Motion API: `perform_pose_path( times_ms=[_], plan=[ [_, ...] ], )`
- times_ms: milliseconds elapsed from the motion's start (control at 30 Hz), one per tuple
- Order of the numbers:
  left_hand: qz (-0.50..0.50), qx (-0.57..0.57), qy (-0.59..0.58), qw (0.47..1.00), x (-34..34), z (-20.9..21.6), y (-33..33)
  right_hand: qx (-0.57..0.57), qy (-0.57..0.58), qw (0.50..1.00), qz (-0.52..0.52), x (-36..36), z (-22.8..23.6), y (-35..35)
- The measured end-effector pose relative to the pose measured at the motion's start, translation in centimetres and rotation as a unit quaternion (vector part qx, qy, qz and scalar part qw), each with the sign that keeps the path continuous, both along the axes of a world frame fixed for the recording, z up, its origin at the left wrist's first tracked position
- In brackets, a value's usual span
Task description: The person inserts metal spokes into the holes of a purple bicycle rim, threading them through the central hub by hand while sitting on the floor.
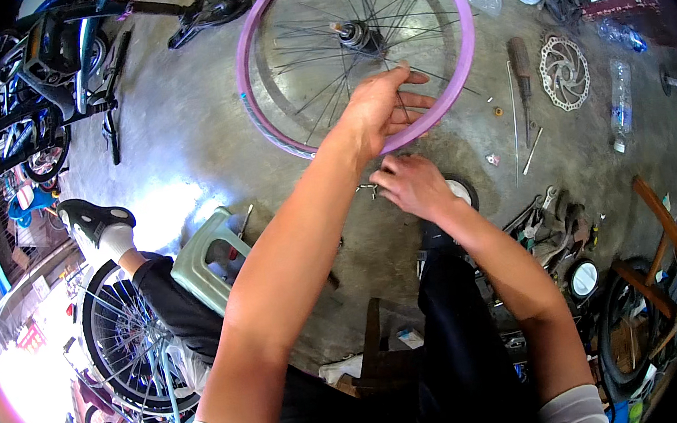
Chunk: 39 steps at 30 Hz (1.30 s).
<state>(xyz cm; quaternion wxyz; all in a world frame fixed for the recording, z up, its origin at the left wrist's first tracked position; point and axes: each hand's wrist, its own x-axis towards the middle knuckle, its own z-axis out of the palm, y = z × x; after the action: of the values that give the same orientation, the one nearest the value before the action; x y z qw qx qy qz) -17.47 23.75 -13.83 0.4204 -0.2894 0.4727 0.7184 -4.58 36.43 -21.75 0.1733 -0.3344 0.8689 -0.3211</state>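
Observation:
A bicycle wheel with a pinkish-purple rim (pixel 245 50) stands tilted in front of me, its dark hub (pixel 359 36) in the middle. Many thin black spokes run from the hub, several at odd angles. Across the near side of the rim reaches my left hand (pixel 389 104), its fingers apart among the spokes. Just outside the rim's near edge is my right hand (pixel 415 185), fingers curled together; what they pinch is hidden. A small silver metal piece (pixel 368 189) shows beside those fingertips; whether it is held, I cannot tell.
A brake disc (pixel 564 73), a screwdriver (pixel 521 75) and plastic bottles (pixel 622 106) lie on the concrete floor at right. Wrenches (pixel 527 209) cluster nearer me. A green stool (pixel 206 259) is at left, a bicycle frame (pixel 60 67) far left, a black saddle (pixel 212 9) at the back.

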Motion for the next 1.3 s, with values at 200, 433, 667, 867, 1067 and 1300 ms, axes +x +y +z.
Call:
perform_pose_path(
  times_ms=[200,433,667,867,1067,1300],
  plan=[
    [-0.009,-0.002,0.010,1.000,0.1,-0.3,-0.3,0.022,-0.014,1.000,-0.011,1.0,-0.9,-2.3],
    [-0.009,-0.006,0.013,1.000,0.2,-0.6,-0.3,0.049,0.073,0.996,0.033,1.2,-1.3,-2.3],
    [-0.026,-0.041,0.008,0.999,0.3,-0.3,-0.1,0.148,0.155,0.971,0.103,1.7,0.1,-4.0],
    [-0.035,-0.070,-0.006,0.997,0.0,0.1,0.3,0.146,0.149,0.977,0.047,1.6,-1.2,-4.7],
    [-0.011,-0.053,-0.021,0.998,0.5,0.5,0.3,-0.015,-0.025,0.980,-0.196,0.7,0.0,-2.5],
    [-0.009,-0.069,-0.011,0.998,0.7,0.1,0.1,-0.464,-0.484,0.573,-0.471,1.9,0.6,3.6]
  ],
)
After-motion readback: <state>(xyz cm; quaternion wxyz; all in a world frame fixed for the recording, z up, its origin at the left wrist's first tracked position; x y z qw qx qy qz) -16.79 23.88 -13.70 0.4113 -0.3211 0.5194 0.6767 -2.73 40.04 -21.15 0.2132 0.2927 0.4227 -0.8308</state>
